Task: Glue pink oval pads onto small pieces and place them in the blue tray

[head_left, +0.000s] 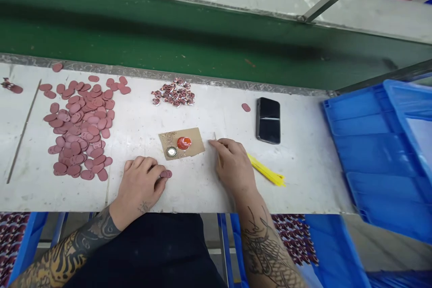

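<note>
My left hand (140,184) rests low on the bench, its thumb and forefinger closed on a small dusky-pink oval piece (166,173) with tiny holes. Pinched in my right hand (234,166) is a thin pointed stick (214,136), mostly hidden by the fingers. Between the hands lies a cardboard piece (196,149) bearing a red-orange round cap (184,143), a metal cap with pale contents (172,151) and scattered tiny specks. Yellow strips (268,172) lie beside my right wrist, partly covered by it.
A large heap of pink ovals (81,130) spreads at left. Small shiny dark-red pieces (175,92) are piled at the back. A black phone (268,120) and a lone oval (246,107) lie at right, before blue crates (381,144). Filled trays (297,236) show below the bench.
</note>
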The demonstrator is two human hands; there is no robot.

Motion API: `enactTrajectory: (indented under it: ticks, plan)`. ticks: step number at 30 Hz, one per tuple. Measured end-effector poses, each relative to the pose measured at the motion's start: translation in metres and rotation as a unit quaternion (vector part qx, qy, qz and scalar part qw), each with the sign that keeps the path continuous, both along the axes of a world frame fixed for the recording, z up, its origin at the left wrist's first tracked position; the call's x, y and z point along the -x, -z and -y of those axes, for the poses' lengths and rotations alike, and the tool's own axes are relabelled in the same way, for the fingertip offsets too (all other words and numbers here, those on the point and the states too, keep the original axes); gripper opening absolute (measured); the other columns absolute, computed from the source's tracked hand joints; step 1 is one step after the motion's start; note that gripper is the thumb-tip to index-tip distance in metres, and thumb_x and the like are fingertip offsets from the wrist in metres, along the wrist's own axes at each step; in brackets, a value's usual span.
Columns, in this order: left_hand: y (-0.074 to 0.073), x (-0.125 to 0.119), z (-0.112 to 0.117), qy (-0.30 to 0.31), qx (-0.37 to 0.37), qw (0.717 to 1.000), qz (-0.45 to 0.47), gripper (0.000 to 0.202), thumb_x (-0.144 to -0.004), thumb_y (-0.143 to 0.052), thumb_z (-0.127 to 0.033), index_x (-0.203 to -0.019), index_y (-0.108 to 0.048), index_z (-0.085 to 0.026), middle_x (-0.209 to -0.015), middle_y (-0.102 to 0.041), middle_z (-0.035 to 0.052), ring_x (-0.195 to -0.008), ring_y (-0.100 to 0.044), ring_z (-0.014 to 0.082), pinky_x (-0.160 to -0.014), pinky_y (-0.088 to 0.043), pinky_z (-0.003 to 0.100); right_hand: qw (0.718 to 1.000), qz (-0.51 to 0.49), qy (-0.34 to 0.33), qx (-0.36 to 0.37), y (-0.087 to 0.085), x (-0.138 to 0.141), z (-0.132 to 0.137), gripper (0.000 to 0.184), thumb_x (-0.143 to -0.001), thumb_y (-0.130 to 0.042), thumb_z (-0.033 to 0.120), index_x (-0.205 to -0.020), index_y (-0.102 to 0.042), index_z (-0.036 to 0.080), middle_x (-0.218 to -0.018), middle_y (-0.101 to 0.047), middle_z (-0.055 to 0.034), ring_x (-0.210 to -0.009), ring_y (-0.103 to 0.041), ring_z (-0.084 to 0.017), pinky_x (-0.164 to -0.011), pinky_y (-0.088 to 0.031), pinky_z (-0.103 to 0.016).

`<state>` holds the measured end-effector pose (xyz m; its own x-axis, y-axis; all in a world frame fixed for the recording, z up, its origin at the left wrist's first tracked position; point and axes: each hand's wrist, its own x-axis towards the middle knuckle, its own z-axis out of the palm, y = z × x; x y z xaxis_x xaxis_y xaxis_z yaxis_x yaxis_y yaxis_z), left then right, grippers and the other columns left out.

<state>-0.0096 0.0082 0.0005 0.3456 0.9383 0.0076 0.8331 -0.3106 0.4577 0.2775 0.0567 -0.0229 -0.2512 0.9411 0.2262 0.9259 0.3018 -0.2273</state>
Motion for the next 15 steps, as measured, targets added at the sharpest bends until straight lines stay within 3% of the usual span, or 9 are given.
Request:
enactTrajectory:
  ticks: [3, 6, 10, 15]
  plan:
    - [0.000, 0.001, 0.001, -0.002, 0.003, 1.000, 0.005, 0.011, -0.094, -0.058, -0.029, -0.098, -0.068, -0.027, -0.098, -0.064, 0.0029, -0.092, -0.054, 0.0237, -0.079, -0.034, 0.043, 0.998, -0.045, 0.022, -0.030, -0.005, 0.001, -0.005, 0.046, -0.083, -0.043, 0.004, -0.121, -0.065, 0.017, -0.111, -0.066, -0.0150, -0.103, -0.061, -0.030, -0.088, -0.055, -0.050]
    - [-0.001, 0.001, 0.001, -0.004, 0.001, 1.000, 0.005, 0.011, -0.094, -0.057, -0.029, -0.098, -0.068, -0.027, -0.098, -0.064, 0.0030, -0.093, -0.054, 0.0239, -0.079, -0.034, 0.043, 0.993, -0.104, 0.041, -0.048, -0.016, 0.012, -0.021, 0.032, -0.089, -0.047, 0.012, -0.114, -0.065, 0.017, -0.105, -0.067, -0.0135, -0.097, -0.064, -0.027, -0.087, -0.056, -0.047]
    - [0.000, 0.001, 0.002, -0.004, -0.009, 1.000, 0.001, 0.009, -0.093, -0.057, -0.027, -0.095, -0.066, -0.024, -0.098, -0.064, 0.0039, -0.093, -0.053, 0.0239, -0.078, -0.033, 0.043, 0.992, -0.119, -0.028, -0.008, -0.035, 0.047, -0.061, 0.023, -0.091, -0.052, 0.017, -0.110, -0.066, 0.015, -0.105, -0.069, -0.0119, -0.094, -0.066, -0.025, -0.087, -0.056, -0.042]
    - [0.001, 0.002, 0.002, -0.008, -0.006, 1.000, 0.017, 0.006, -0.091, -0.059, -0.024, -0.093, -0.064, -0.024, -0.097, -0.065, 0.0019, -0.093, -0.054, 0.0235, -0.077, -0.032, 0.042, 0.988, -0.010, -0.122, 0.097, -0.059, 0.107, -0.119, 0.026, -0.092, -0.054, 0.017, -0.116, -0.066, 0.017, -0.118, -0.069, -0.0103, -0.111, -0.063, -0.026, -0.096, -0.050, -0.038]
